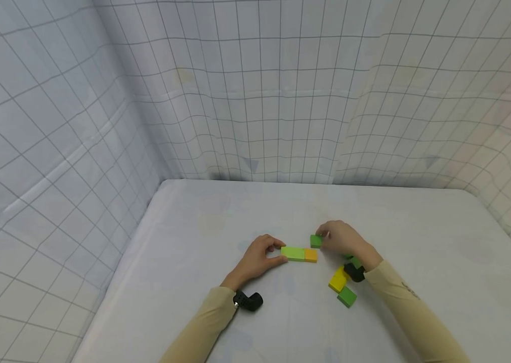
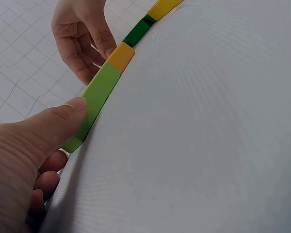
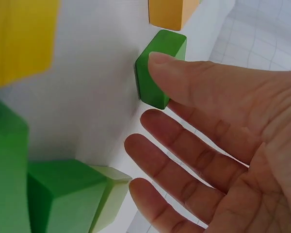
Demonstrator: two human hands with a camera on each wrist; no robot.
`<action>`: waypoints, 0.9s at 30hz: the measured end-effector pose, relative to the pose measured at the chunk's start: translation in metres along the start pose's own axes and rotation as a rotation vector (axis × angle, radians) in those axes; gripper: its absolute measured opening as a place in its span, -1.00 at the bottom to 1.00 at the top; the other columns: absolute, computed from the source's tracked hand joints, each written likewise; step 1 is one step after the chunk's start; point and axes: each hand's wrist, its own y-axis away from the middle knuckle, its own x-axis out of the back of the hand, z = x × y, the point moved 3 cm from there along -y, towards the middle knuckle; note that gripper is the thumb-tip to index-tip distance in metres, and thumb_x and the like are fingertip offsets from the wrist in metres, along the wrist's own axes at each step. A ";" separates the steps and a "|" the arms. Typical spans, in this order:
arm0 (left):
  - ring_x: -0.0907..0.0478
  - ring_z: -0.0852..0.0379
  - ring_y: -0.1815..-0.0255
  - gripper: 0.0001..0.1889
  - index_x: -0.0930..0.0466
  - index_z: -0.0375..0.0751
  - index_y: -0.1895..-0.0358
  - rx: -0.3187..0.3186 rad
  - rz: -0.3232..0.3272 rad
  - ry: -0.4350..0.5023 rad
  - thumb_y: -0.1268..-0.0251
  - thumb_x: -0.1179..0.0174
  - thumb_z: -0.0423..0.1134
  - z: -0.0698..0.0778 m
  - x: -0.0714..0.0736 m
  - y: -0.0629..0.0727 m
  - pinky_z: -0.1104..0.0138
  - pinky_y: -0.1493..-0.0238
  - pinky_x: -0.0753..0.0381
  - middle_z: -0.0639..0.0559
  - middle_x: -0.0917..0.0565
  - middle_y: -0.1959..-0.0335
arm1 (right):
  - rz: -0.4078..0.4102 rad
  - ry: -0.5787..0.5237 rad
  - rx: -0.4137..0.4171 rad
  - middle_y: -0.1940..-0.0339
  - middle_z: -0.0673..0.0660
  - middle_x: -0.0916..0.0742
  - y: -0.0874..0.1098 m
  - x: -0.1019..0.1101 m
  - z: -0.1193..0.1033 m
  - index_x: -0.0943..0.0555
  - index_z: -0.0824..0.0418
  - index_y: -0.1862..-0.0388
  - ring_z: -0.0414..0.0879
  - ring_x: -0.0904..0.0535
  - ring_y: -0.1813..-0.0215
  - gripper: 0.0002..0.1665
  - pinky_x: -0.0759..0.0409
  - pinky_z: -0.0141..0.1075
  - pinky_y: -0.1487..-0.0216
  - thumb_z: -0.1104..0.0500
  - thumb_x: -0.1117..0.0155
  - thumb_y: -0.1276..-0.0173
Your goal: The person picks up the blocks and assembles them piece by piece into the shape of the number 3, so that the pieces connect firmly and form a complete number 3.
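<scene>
My left hand (image 1: 257,258) pinches the near end of a long light green block (image 1: 293,253), thumb along one side and fingers round the other. An orange block (image 1: 311,255) sits end to end against that block's right end. Just behind and right of the orange block, my right hand (image 1: 342,239) holds a small dark green block (image 3: 160,68) between thumb and index finger. Its other three fingers are spread apart in the right wrist view. In the head view, part of this dark green block is hidden behind the right fingers.
Below the right wrist lie a yellow block (image 1: 337,281) and a green block (image 1: 347,296), close together. Another green block (image 1: 357,261) is partly covered by the right wrist and its black camera (image 1: 354,273). A white cloth with a grid (image 1: 282,101) hangs behind the white table (image 1: 219,212).
</scene>
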 end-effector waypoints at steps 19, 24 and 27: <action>-0.40 0.24 0.24 -0.65 -0.64 -0.10 0.05 -0.001 -0.002 0.004 -0.11 -0.39 -0.07 0.001 0.001 0.001 0.36 0.14 -0.43 0.18 -0.53 0.26 | -0.001 0.002 0.029 0.23 0.10 -0.66 0.005 -0.002 -0.003 -0.65 0.29 0.06 -0.05 -0.52 0.25 -0.62 -0.51 -0.15 0.21 0.28 -0.45 -0.10; -0.40 0.24 0.24 -0.65 -0.64 -0.10 0.05 -0.001 -0.004 0.004 -0.11 -0.39 -0.07 0.001 0.001 0.001 0.36 0.15 -0.43 0.17 -0.54 0.25 | -0.034 -0.001 0.020 0.16 0.16 -0.66 0.007 -0.001 -0.003 -0.61 0.30 -0.04 0.01 -0.54 0.17 -0.54 -0.52 -0.09 0.13 0.30 -0.43 -0.11; -0.40 0.24 0.24 -0.65 -0.64 -0.10 0.05 -0.005 -0.005 0.000 -0.12 -0.38 -0.07 0.001 0.000 0.001 0.35 0.15 -0.43 0.17 -0.54 0.25 | -0.080 0.005 0.014 0.09 0.18 -0.64 0.009 0.000 -0.004 -0.55 0.30 -0.13 0.05 -0.53 0.09 -0.42 -0.50 -0.05 0.04 0.29 -0.45 -0.08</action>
